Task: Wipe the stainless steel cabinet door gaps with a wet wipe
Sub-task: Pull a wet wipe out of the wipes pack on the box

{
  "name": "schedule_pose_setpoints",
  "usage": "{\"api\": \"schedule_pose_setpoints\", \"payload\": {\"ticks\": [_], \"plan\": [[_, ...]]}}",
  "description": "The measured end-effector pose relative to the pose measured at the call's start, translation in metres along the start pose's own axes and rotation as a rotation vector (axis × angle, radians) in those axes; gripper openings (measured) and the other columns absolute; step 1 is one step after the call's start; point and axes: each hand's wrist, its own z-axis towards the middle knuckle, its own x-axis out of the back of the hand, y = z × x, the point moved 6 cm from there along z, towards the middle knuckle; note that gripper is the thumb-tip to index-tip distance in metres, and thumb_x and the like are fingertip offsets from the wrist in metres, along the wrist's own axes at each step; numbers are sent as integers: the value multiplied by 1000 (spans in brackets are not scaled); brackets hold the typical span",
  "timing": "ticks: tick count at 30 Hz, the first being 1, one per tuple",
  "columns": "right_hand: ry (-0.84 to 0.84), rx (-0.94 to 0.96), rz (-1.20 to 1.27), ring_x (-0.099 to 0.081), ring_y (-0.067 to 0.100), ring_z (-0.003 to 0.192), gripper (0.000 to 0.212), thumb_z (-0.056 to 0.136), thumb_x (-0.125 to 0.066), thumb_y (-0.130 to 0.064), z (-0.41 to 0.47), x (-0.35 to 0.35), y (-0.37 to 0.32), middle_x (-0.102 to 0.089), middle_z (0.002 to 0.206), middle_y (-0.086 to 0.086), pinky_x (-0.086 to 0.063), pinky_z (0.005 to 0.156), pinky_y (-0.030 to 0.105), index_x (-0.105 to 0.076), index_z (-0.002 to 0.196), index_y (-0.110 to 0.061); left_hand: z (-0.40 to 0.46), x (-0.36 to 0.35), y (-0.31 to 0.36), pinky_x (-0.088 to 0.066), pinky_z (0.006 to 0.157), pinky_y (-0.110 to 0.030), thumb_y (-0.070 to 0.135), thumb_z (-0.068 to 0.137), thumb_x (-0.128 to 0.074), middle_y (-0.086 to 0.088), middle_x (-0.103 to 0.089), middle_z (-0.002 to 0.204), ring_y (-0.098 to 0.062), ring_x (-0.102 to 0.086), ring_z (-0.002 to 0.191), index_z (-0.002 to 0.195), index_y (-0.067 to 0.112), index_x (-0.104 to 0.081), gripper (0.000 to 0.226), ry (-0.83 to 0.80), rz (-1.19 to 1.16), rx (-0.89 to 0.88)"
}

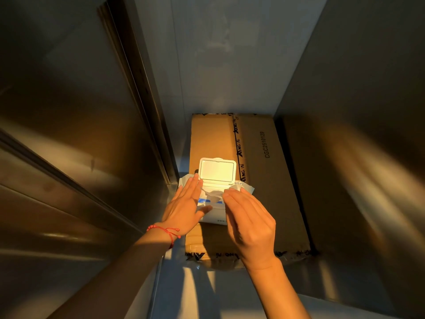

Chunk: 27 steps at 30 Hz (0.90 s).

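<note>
Wipes pack (212, 216), lid (217, 169) up, at left edge of cardboard box (264, 157). Left hand (184, 207) flat, pressing pack. Right hand (249, 223) pinching wet wipe (213, 196) at opening.

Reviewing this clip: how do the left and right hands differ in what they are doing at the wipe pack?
The left hand lies flat with straight fingers, pressing on the wipe pack; the right hand has its fingertips at a wet wipe poking from the opening, apparently pinching it. The left wrist wears a red string bracelet; the right wrist is bare. Both hands are over the pack, which sits on a cardboard box with its lid flipped open.
</note>
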Motion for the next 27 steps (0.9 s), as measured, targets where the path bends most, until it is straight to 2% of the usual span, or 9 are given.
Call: {"api": "schedule_pose_setpoints", "payload": {"ticks": [12, 17, 21, 27], "plan": [[28, 4, -1, -70, 27, 91, 38, 99, -46, -19, 16, 15, -4, -72, 95, 18, -55, 84, 40, -73, 88, 6, -14, 18, 16, 4, 118, -34, 45, 95, -38, 1, 14, 156, -13, 13, 143, 147, 20, 12, 77, 20, 20, 12], [21, 4, -16, -70, 28, 91, 30, 93, -54, -17, 22, 23, -6, -71, 96, 20, -53, 86, 40, -73, 89, 6, -22, 25, 23, 6, 116, -31, 47, 94, -39, 3, 12, 157, -12, 12, 143, 149, 23, 6, 75, 52, -10, -2], [52, -4, 16, -70, 28, 90, 42, 100, -44, -22, 32, 31, -10, -71, 95, 19, -57, 80, 42, -72, 88, 7, -29, 34, 30, 7, 114, -28, 45, 94, -41, 4, 9, 157, -11, 12, 143, 149, 23, 2, 74, 85, -35, -4], [60, 4, 5, -70, 26, 91, 40, 100, -45, -20, 44, 38, -15, -72, 94, 18, -53, 87, 39, -73, 89, 6, -44, 47, 45, 5, 117, -30, 34, 97, -43, 5, 8, 157, -10, 13, 143, 150, 22, -1, 69, 103, -74, -26]]}}
